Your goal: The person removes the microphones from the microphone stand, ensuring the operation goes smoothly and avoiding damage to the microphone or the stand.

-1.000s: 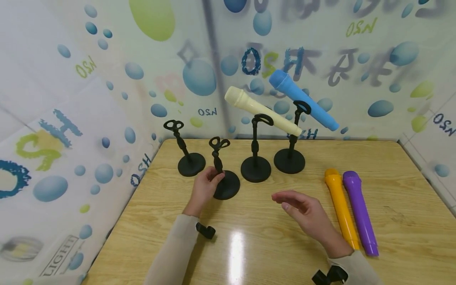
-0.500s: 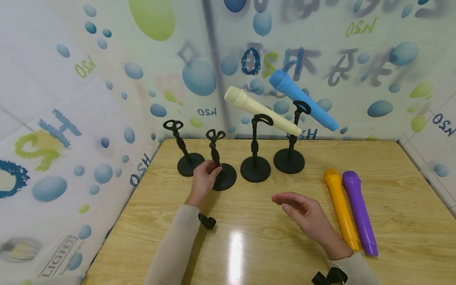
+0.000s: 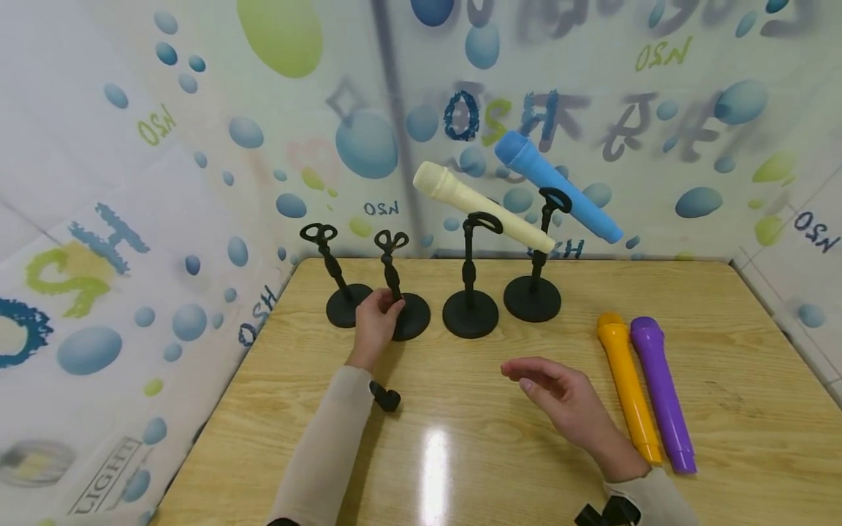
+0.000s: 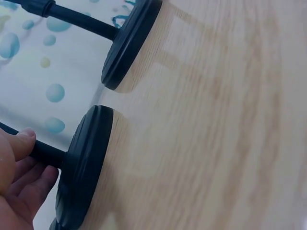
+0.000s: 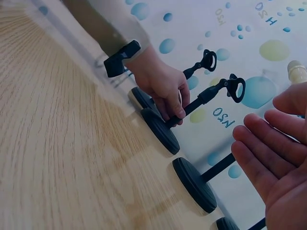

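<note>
My left hand [image 3: 373, 325] pinches the lower pole of a black desktop microphone stand [image 3: 413, 321], the second from the left, which has an empty ring-shaped clip on top. In the left wrist view, thumb and fingers wrap that pole just above the round base [image 4: 88, 163]. Another stand [image 3: 349, 305] with an empty clip is just left of it. My right hand [image 3: 569, 402] hovers over the table with fingers extended and holds nothing; nearest to it lies an orange microphone [image 3: 628, 383]. In the right wrist view its palm [image 5: 288, 191] faces the stands.
Right of the held stand, a cream microphone [image 3: 483, 204] tilts in one stand [image 3: 471, 315] and a blue microphone [image 3: 559, 186] in another [image 3: 533, 299]. A purple microphone [image 3: 663, 394] lies beside the orange one. A printed curtain [image 3: 368, 66] backs the wooden table [image 3: 513, 475].
My left hand has moved the gripped stand away from me and slightly left, nearer the leftmost stand and into line with the others. My right hand has stayed in place.
</note>
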Motion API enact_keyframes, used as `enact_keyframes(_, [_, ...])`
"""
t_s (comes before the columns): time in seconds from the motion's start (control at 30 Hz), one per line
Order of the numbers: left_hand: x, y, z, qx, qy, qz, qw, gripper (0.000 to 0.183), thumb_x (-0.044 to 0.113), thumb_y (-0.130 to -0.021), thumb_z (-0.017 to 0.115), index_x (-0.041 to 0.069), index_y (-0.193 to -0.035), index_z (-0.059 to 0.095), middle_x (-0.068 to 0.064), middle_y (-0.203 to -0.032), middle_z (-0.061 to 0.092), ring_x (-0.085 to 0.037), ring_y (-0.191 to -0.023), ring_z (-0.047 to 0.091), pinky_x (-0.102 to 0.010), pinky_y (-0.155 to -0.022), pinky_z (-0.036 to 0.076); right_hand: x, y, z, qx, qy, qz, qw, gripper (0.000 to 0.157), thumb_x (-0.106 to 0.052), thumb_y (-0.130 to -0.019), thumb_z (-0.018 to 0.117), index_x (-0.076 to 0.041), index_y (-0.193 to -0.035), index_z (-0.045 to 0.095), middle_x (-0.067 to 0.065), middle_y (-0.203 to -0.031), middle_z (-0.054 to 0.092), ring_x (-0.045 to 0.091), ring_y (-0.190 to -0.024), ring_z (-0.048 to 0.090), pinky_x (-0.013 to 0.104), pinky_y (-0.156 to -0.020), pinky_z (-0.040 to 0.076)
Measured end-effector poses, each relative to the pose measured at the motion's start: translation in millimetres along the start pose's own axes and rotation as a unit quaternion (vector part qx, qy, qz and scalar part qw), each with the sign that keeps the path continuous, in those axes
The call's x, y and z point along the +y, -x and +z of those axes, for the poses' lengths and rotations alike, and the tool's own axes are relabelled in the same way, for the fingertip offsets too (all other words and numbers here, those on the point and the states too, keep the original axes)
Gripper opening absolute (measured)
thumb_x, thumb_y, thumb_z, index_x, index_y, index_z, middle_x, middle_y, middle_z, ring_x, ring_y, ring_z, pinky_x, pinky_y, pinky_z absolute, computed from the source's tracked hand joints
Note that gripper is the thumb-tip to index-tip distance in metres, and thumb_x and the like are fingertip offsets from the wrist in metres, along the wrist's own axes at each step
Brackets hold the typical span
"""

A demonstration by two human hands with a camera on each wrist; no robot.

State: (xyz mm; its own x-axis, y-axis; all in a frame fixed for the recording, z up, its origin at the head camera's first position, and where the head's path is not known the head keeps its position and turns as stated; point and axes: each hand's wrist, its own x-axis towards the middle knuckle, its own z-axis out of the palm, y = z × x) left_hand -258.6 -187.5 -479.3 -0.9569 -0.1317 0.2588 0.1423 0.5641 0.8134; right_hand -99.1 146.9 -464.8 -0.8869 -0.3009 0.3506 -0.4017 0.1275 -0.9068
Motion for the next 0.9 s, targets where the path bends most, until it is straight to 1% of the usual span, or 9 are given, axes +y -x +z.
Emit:
enact_keyframes(0.27, [-0.2,-7.8,-1.1,0.006,-0.009,-0.001,0.9999,0.024,0.013,-0.103,0.075,0.002,-0.124,0.073,-0.019,-0.12,0.078,-0.035,-0.111,0.075,-0.051,-0.097,0.061,0,1,0.3,0.004,0.0,0.003,1.0,0.026,0.003,-0.108,0.058,0.002,-0.132,0.069,0.026,-0.129,0.074,0.001,-0.115,0.072,0.015,-0.1,0.056])
enact_keyframes(0.37, [-0.7,-9.4,-1.2,0.009,-0.007,-0.004,0.9999,0.023,0.013,-0.103,0.075,0.002,-0.123,0.073,-0.019,-0.121,0.078,-0.036,-0.111,0.075,-0.051,-0.097,0.061,1,1,0.5,0.005,-0.001,0.002,1.0,0.026,0.003,-0.108,0.058,0.002,-0.132,0.069,0.026,-0.129,0.074,0.001,-0.115,0.072,0.015,-0.1,0.056])
enact_keyframes(0.57, [-3.9,-11.2,1.0,0.014,0.002,0.0,0.9999,0.024,0.012,-0.103,0.075,0.002,-0.125,0.073,-0.019,-0.122,0.078,-0.036,-0.113,0.075,-0.052,-0.098,0.061,1,2,0.4,0.006,-0.001,0.007,1.0,0.026,0.002,-0.108,0.058,0.001,-0.133,0.069,0.026,-0.129,0.074,0.002,-0.115,0.072,0.015,-0.1,0.056])
enact_keyframes(0.73, [-5.4,-10.1,2.4,0.017,0.013,-0.005,0.9998,0.025,0.012,-0.103,0.075,0.002,-0.126,0.072,-0.019,-0.123,0.078,-0.036,-0.114,0.074,-0.052,-0.099,0.06,1,2,0.2,0.006,0.001,0.01,1.0,0.026,0.002,-0.108,0.058,0.001,-0.132,0.069,0.025,-0.129,0.074,0.001,-0.115,0.071,0.015,-0.1,0.056])
enact_keyframes(0.9, [-6.1,-4.7,0.9,0.021,0.018,-0.006,0.9996,0.027,0.012,-0.104,0.074,0.003,-0.129,0.072,-0.019,-0.127,0.077,-0.036,-0.116,0.074,-0.052,-0.102,0.06,1,3,0.3,0.008,0.006,0.01,1.0,0.025,0.002,-0.108,0.059,0.001,-0.132,0.069,0.025,-0.129,0.074,0.0,-0.115,0.071,0.014,-0.1,0.056])
